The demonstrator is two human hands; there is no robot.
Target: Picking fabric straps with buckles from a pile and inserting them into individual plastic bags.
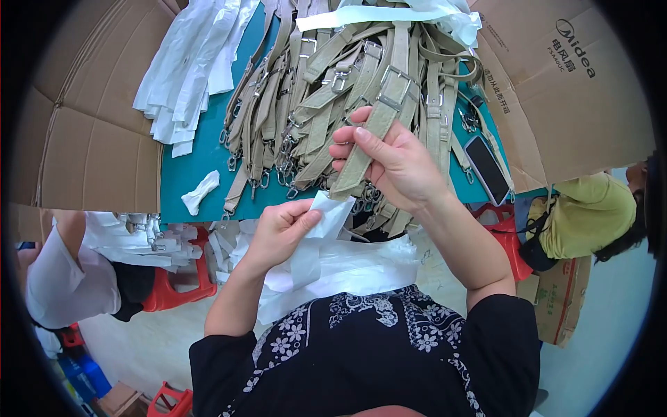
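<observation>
My right hand (406,167) is closed around a khaki strap (356,165), thumb on top, with a silver buckle (394,87) above the fingers. The strap's lower end slants down to the top of a white paper-like strip (332,214). Whether the end sits inside the strip or only against it, I cannot tell. My left hand (285,233) pinches that strip between thumb and fingers. Beyond both hands lies a thick heap of similar khaki straps (313,104) with metal buckles and clasps. More white strips (347,271) rest across my lap.
White strips (187,69) are stacked on the green tabletop (208,163), near a crumpled white piece (201,193). A phone (486,169) lies at the right. Cardboard boxes (104,118) flank the table. People sit on both sides on red stools (184,278).
</observation>
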